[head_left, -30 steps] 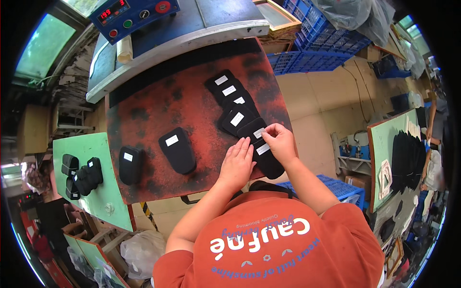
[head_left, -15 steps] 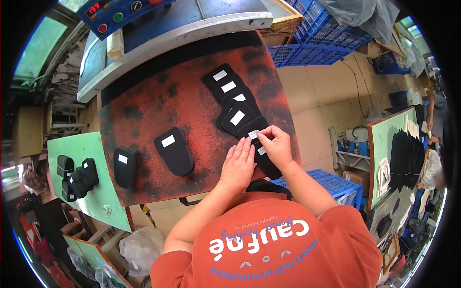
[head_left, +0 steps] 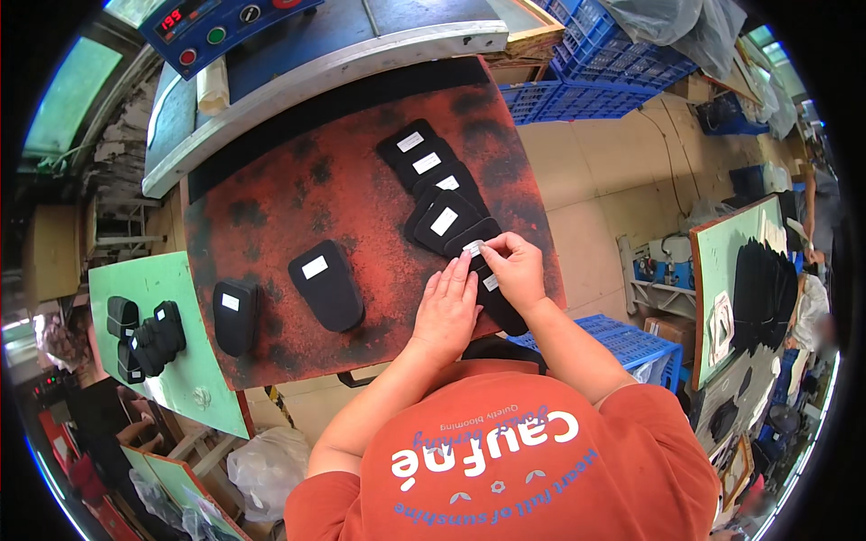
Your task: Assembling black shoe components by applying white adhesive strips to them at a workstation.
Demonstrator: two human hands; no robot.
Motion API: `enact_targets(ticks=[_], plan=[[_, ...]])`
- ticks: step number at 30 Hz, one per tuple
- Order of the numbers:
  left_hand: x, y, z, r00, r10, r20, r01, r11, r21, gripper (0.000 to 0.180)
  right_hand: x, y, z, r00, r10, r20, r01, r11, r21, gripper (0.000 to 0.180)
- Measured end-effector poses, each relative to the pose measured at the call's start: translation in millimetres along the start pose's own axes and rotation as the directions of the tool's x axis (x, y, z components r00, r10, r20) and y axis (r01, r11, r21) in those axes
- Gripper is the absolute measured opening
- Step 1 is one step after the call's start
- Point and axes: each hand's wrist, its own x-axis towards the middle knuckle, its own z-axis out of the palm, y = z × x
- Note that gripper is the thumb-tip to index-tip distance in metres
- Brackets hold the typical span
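Note:
My left hand (head_left: 448, 305) lies flat with its fingers stretched out, the fingertips by the lower edge of a white label (head_left: 474, 248). From the right, my right hand (head_left: 516, 270) pinches that label's edge between thumb and forefinger. The label is on a black pad (head_left: 485, 230) with rounded corners, partly hidden by my hands. Another labelled black pad (head_left: 508, 315) shows below, between my hands. Beyond them, several black pads (head_left: 462, 231) overlap in a slanting row, each bearing a white label. Whether the pinched label is stuck down I cannot tell.
Two labelled stacks of black pads (head_left: 328, 288) (head_left: 235, 329) sit on the left of the reddish worn table (head_left: 271, 189). A blue control box (head_left: 221, 27) and metal-edged machine bed (head_left: 343, 77) border the far side. Blue crates (head_left: 577, 99) stand far right; a green table (head_left: 198, 383) adjoins at left.
Both hands stay nearly in place at the same label. My right fingers have shifted very slightly; the pads have not moved.

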Motion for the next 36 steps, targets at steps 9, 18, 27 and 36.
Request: enact_targets(ticks=[9,18,27,36], plan=[[1.3,2.6,-2.6,0.992,-0.03,0.123,0.01,0.987,0.159,0.056,2.8,-0.1,0.5,0.987,-0.138,-0.076,0.123,0.976,-0.177,0.011],[2.4,4.1,-2.6,0.99,-0.043,0.134,0.02,0.985,0.171,0.056,11.8,-6.6,-2.2,0.999,0.038,-0.036,-0.046,0.97,-0.237,0.017],[2.6,4.2,-4.4,0.997,-0.031,0.076,0.02,0.988,0.153,0.05,20.1,-15.1,-7.7,0.989,-0.137,-0.048,0.091,0.846,-0.526,0.028],[39.9,-42.3,-23.0,0.832,-0.354,-0.426,0.324,0.935,-0.145,0.05,2.6,-8.4,-9.1,0.736,-0.677,0.0,0.522,0.567,-0.637,0.044]])
